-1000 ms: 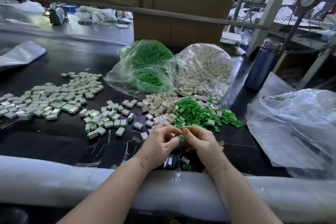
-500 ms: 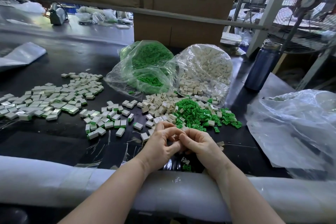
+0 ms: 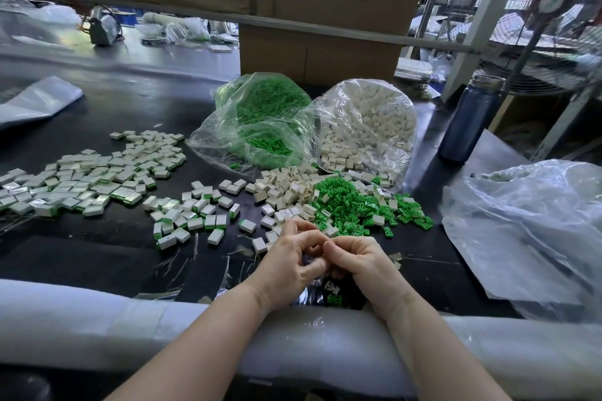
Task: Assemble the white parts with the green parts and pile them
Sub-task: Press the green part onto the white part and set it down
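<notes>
Left hand (image 3: 290, 262) and right hand (image 3: 360, 257) met fingertip to fingertip above the table (image 3: 107, 257), fingers curled, held part hidden, orientation unclear

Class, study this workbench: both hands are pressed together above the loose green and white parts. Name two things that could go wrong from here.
1. The left hand and right hand hide the part between them, so a poorly seated piece might go unnoticed.
2. The loose green parts and loose white parts overlap, and finished pieces lie close by, so unassembled parts could get mixed in.
</notes>
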`<control>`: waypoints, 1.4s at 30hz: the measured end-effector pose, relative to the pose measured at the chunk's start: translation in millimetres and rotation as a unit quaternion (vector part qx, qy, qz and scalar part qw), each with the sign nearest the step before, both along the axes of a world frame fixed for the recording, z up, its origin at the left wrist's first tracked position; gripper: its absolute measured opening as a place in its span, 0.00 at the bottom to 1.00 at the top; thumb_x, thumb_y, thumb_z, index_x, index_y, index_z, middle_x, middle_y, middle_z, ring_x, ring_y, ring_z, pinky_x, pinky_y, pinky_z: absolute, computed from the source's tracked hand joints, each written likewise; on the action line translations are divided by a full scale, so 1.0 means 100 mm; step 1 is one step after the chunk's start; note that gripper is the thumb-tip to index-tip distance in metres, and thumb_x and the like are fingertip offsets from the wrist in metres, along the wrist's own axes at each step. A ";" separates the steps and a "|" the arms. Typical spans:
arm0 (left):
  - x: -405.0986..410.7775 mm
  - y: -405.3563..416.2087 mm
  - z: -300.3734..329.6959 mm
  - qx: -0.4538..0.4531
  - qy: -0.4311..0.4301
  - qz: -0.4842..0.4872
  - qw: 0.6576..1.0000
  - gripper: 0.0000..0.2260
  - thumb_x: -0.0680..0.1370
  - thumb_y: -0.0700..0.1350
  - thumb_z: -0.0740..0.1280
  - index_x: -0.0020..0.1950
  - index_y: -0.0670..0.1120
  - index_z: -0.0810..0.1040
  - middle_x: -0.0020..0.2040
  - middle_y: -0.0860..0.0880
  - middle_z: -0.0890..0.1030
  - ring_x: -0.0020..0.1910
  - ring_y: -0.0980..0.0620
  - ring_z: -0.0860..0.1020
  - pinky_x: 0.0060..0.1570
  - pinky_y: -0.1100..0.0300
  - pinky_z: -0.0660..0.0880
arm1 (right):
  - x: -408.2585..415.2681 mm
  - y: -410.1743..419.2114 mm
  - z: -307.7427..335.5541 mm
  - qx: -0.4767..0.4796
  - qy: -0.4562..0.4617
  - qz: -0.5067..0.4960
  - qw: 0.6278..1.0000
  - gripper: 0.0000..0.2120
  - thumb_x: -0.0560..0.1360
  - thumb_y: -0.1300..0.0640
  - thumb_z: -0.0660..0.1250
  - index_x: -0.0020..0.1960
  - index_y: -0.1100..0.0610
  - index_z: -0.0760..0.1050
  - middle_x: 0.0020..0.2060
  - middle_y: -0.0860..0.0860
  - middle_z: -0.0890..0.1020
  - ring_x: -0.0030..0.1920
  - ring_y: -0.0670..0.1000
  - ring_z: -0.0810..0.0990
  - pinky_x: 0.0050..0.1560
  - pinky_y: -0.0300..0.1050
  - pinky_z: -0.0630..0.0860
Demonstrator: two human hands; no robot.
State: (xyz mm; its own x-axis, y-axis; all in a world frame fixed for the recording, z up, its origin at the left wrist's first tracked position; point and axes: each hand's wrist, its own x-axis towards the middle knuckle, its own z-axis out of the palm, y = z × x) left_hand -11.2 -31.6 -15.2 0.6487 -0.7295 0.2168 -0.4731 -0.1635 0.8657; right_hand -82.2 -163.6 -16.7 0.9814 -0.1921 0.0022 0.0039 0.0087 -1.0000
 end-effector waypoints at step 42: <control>0.01 0.00 0.00 -0.009 -0.025 0.083 0.996 0.06 0.76 0.41 0.67 0.51 0.42 0.80 0.50 0.46 0.78 0.47 0.50 0.78 0.51 0.63 0.76 | -0.03 0.04 0.06 -0.097 -0.037 -0.131 0.986 0.05 0.72 0.64 0.70 0.39 0.57 0.79 0.33 0.54 0.82 0.34 0.50 0.80 0.35 0.43 0.78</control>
